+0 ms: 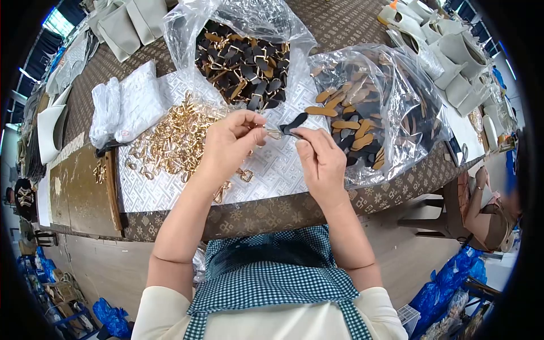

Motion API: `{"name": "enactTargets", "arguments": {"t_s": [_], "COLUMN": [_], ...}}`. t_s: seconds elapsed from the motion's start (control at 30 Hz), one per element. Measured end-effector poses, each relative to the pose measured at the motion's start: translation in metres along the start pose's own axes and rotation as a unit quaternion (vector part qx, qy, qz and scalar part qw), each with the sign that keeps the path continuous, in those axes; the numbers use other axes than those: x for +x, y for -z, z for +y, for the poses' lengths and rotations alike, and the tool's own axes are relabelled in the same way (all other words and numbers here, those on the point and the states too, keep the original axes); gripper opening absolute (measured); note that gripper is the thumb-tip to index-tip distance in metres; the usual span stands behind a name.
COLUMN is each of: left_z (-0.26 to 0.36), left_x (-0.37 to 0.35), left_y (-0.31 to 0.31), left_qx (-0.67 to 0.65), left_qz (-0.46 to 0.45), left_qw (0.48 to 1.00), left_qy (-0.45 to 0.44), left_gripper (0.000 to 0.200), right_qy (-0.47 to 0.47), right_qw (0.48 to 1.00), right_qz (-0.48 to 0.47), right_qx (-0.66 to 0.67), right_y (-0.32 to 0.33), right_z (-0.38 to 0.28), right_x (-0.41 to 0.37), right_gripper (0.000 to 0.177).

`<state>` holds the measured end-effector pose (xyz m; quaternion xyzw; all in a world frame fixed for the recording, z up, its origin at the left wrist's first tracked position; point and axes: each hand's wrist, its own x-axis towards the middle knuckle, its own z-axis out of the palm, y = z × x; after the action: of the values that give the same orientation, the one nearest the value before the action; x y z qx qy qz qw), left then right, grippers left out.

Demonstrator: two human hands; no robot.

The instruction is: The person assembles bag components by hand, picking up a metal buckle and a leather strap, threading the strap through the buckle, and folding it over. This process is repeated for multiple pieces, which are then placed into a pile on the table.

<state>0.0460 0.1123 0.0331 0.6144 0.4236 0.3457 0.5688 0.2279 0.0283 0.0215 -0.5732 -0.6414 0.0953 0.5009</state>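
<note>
Over the white patterned sheet (277,181), my left hand (232,141) pinches a small gold metal clasp (273,134) between thumb and fingers. My right hand (322,158) grips a black leather tab (296,121), whose rounded end points up and away. The tab and the clasp meet or nearly meet between the hands; whether they are joined cannot be made out. A heap of gold clasps (175,136) lies left of my left hand. Beyond my hands, an open plastic bag (243,62) holds black tabs with gold clasps. Brown and black tabs (360,127) lie in and around another clear bag at the right.
White wrapped packets (136,105) lie at the left, beside a brown board (79,190). Pale bag pieces stand at the back left (133,25) and right (459,56). At the far right, a seated person's arm (479,198) shows beyond the table edge.
</note>
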Motion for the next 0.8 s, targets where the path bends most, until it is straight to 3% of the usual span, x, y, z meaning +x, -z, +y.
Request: {"name": "enactTargets", "arguments": {"t_s": [0.17,0.3,0.4,0.57,0.8], "left_z": [-0.015,-0.012,-0.017,-0.018,-0.025], "left_x": [-0.002,-0.012,-0.014,-0.013,-0.01], "left_y": [-0.005,-0.013,-0.015,-0.01,-0.002], "left_qx": [-0.083,-0.146,-0.103,-0.182,-0.189], "left_qz": [-0.054,-0.041,-0.072,-0.112,-0.186], "left_qw": [0.994,0.988,0.992,0.976,0.957], "left_qy": [-0.044,0.026,-0.02,0.045,0.119], "left_gripper": [0.033,0.018,0.018,0.016,0.019], "right_qy": [-0.019,-0.073,-0.117,-0.162,-0.107], "right_qw": [0.999,0.995,0.988,0.972,0.97], "right_qz": [-0.006,0.003,-0.004,-0.053,-0.098], "right_qx": [0.034,0.063,0.104,0.162,0.195], "right_y": [-0.018,-0.023,-0.021,-0.014,-0.008], "right_z": [0.002,0.0,0.003,0.0,-0.001], "right_x": [-0.009,-0.012,-0.014,-0.016,-0.016], "right_gripper": [0.029,0.032,0.026,0.024,0.033]}}
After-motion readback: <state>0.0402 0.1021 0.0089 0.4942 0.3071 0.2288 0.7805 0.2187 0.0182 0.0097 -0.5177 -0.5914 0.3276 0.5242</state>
